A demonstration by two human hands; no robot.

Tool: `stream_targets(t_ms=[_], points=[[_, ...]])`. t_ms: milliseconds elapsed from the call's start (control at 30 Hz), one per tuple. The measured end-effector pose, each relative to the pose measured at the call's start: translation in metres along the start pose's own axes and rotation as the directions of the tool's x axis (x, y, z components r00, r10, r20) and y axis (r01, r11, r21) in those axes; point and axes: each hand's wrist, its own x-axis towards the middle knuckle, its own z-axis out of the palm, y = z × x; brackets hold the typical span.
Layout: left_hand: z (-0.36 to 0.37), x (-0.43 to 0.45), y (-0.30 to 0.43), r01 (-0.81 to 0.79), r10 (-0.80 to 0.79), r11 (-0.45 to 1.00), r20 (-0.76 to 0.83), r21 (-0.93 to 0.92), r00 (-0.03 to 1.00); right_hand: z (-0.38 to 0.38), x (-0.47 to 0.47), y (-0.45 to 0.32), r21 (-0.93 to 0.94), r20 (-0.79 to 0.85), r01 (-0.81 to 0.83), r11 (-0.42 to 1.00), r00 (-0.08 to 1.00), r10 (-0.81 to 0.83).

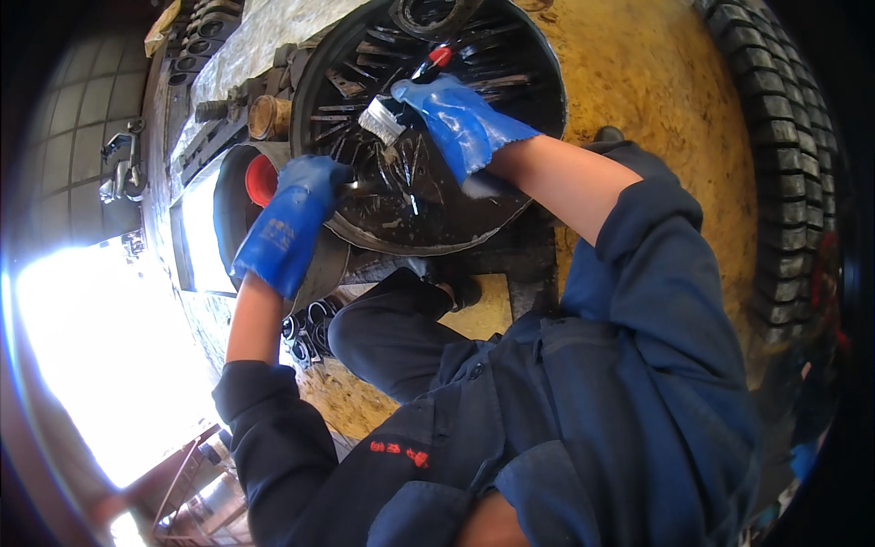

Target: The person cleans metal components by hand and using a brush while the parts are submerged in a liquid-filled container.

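Note:
Before me sits a large round dark basin (472, 229), wet inside, with many thin metal strips (335, 117) lying across its bottom. My right hand (454, 113), in a blue rubber glove, grips a paintbrush (381, 122) over the middle of the basin. The brush has pale bristles, and its dark handle ends in red beyond my fingers. At the basin's left side, my gloved left hand (307, 188) is closed around a slim metal piece (352, 185), mostly hidden by the fingers. A thick metal ring (432, 17) rests at the basin's far edge.
Left of the basin stand a grey drum (232, 181) with a red container (260, 180) in it and a rusty cylinder (268, 117). Several metal rings (311, 331) lie beside my knee. A big treaded tyre (783, 157) borders the yellow floor (649, 82) at right.

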Motion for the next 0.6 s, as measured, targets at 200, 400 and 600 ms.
stream_targets(t_ms=[200, 400, 600], points=[[0.014, 0.0, -0.028, -0.309, 0.346, 0.938, -0.457, 0.156, 0.819, 0.001, 0.006, 0.041, -0.336, 0.246, 0.418, 0.844, 0.904, -0.35], [0.04, 0.029, -0.01, -0.268, 0.333, 0.943, -0.543, 0.197, 0.771, 0.025, 0.012, 0.071, -0.427, 0.382, 0.478, 0.768, 0.865, -0.325], [0.178, 0.044, -0.039, 0.064, -0.47, 0.84, -0.662, -0.539, 0.585, 0.032, 0.007, 0.048, -0.175, 0.34, 0.043, 0.984, 0.94, 0.019]])
